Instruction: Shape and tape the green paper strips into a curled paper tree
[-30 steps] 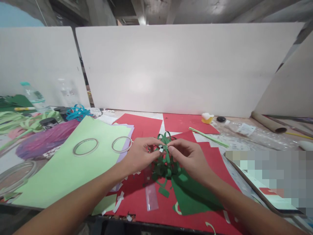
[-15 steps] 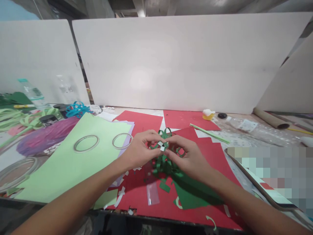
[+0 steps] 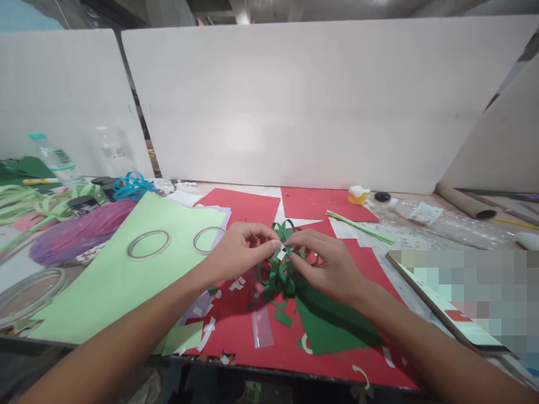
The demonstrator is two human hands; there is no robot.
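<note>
Looped, curled green paper strips (image 3: 281, 278) form a flower-like cluster above the red paper, between my two hands. A small white square piece (image 3: 282, 255) lies at its middle. My left hand (image 3: 242, 247) is closed, thumb and index finger pinched at the edge of this white piece. From the other side, my right hand (image 3: 330, 264) is closed with its fingertips on the green strips right by the white piece; its exact hold is partly hidden. Beneath the right hand lies a dark green paper sheet (image 3: 332, 322).
Red paper (image 3: 269, 356) and a light green sheet (image 3: 105, 286) with tape rings (image 3: 149, 246) cover the table. White scraps lie around. A purple plastic bag (image 3: 80, 233) and a blue strip bow (image 3: 132, 186) sit left; a tablet-like device (image 3: 458, 320) and a cardboard tube (image 3: 465, 201) right.
My left thumb and index finger have drawn together at the white piece, which has tilted slightly. My right fingertips stay by the cluster. The camera view has shifted a little.
</note>
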